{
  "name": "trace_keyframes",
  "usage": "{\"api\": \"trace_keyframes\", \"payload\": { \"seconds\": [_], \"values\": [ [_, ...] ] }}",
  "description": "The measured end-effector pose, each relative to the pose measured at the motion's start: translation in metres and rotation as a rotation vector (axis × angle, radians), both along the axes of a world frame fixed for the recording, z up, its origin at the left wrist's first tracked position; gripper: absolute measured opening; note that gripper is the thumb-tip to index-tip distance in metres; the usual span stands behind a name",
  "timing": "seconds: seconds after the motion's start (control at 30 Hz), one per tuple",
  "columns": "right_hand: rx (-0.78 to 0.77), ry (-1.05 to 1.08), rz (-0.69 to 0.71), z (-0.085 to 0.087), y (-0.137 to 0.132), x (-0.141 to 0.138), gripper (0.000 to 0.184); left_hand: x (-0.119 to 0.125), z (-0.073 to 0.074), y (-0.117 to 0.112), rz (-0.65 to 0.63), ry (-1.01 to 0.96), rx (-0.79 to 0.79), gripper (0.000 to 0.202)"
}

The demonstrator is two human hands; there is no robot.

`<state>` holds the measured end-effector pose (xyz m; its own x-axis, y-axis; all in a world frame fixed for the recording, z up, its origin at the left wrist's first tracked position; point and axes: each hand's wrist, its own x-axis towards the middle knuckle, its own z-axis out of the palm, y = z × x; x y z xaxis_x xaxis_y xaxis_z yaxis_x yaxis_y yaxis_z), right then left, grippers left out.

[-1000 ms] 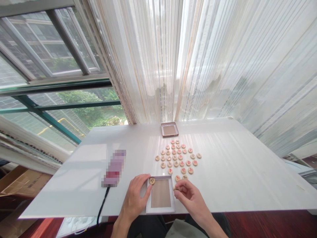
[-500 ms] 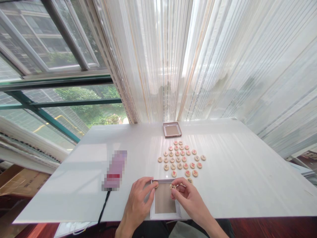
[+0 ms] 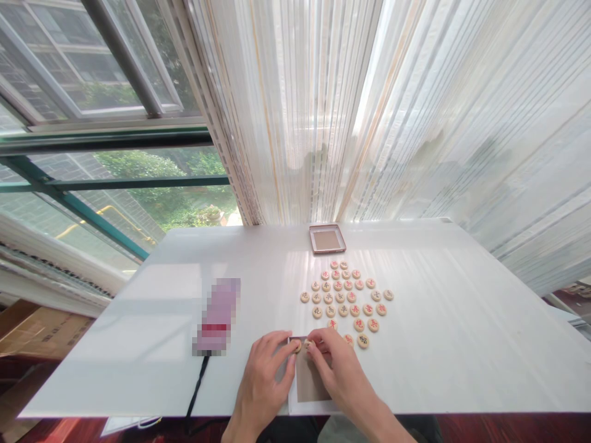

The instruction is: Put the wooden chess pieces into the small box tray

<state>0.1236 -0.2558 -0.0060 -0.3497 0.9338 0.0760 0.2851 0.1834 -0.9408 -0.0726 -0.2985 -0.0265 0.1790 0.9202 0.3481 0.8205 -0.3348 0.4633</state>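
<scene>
Piece [image 3: 308, 345] pinched in right grip [image 3: 340, 364], box [image 3: 307, 407] beneath; second piece [image 3: 298, 347] touched by half-open left grip [image 3: 266, 375]. Second piece could be knocked if grips are crowded.

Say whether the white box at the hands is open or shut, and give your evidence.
Open: no lid covers the white box, and its brown floor shows inside.

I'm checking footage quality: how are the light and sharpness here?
Head view: daylight glows through the curtain, bright patches lie on the table; same head view: the purple object is pixelated, markings on most round pieces look clear.
</scene>
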Motion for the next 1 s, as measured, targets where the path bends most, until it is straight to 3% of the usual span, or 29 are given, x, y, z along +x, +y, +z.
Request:
{"api": "trace_keyframes", "payload": {
  "seconds": [0.37,0.57,1.0],
  "values": [
    [0.249,-0.327,-0.031,-0.011,0.000,-0.011,0.021,0.001,0.003,0.000,0.014,-0.021,0.015,0.033],
    [0.284,-0.377,-0.047,-0.024,-0.002,-0.010,0.018,0.001,0.002,0.000,0.015,-0.032,0.007,0.034],
    [0.313,-0.429,-0.055,-0.025,0.000,-0.009,0.023,0.001,-0.001,-0.001,0.003,-0.028,0.009,0.033]
  ]
}}
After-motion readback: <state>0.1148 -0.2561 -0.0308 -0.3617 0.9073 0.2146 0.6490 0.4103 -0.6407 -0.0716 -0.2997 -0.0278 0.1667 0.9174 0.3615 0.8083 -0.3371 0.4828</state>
